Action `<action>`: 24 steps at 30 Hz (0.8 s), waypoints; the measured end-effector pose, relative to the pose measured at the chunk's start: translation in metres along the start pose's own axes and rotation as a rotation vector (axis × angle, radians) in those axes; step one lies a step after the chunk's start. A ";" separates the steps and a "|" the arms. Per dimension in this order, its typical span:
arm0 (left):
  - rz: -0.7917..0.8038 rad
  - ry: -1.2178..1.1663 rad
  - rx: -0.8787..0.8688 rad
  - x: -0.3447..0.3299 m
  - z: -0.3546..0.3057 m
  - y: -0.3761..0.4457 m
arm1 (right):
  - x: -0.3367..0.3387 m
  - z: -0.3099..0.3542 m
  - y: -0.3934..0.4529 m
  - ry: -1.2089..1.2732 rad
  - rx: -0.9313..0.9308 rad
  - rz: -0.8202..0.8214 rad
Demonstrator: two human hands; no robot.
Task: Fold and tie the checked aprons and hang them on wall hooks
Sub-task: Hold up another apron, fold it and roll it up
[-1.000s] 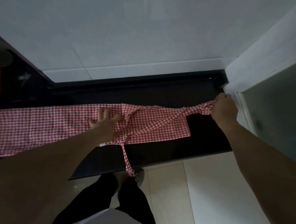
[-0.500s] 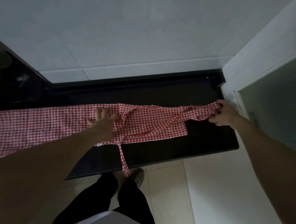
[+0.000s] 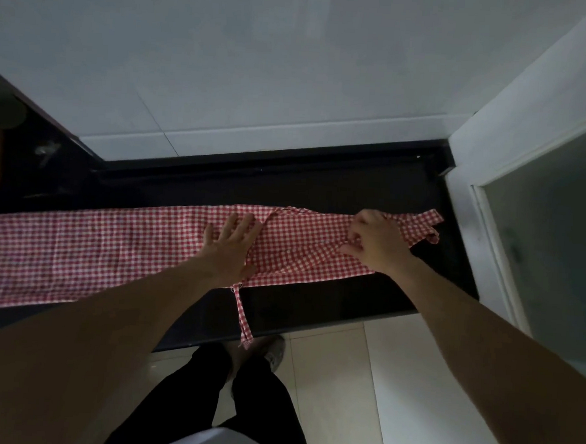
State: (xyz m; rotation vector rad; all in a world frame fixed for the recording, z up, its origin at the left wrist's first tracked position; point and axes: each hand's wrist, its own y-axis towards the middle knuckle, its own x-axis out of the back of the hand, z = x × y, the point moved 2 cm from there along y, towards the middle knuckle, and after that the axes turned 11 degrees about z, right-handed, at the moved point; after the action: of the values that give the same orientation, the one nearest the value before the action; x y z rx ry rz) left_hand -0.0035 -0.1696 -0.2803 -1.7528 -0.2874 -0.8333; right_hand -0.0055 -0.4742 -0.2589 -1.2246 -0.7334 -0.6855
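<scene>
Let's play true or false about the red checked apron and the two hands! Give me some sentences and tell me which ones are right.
1. The apron lies stretched along the black counter. True.
2. The left hand is curled into a fist. False: its fingers are straight, pressing flat on the cloth.
3. The strap hangs over the counter's front edge. True.
4. The right hand is up in the air, away from the apron. False: it rests on the cloth with fingers bent.
5. The apron hangs on a wall hook. False: it lies on the counter.
</scene>
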 end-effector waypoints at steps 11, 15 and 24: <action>-0.331 -0.380 -0.025 0.025 0.025 -0.025 | 0.025 -0.009 -0.017 0.038 -0.456 -0.257; -0.358 -0.282 0.085 0.025 0.076 -0.041 | 0.034 0.083 0.016 0.173 -0.089 -0.146; -0.247 -0.201 0.248 0.007 0.191 -0.066 | -0.001 0.232 0.087 0.049 0.101 -0.042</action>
State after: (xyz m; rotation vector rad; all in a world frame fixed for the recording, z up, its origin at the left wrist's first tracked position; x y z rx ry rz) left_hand 0.0386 0.0266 -0.2520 -1.5866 -0.7235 -0.7590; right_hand 0.0347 -0.2298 -0.2686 -1.0997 -0.7461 -0.7024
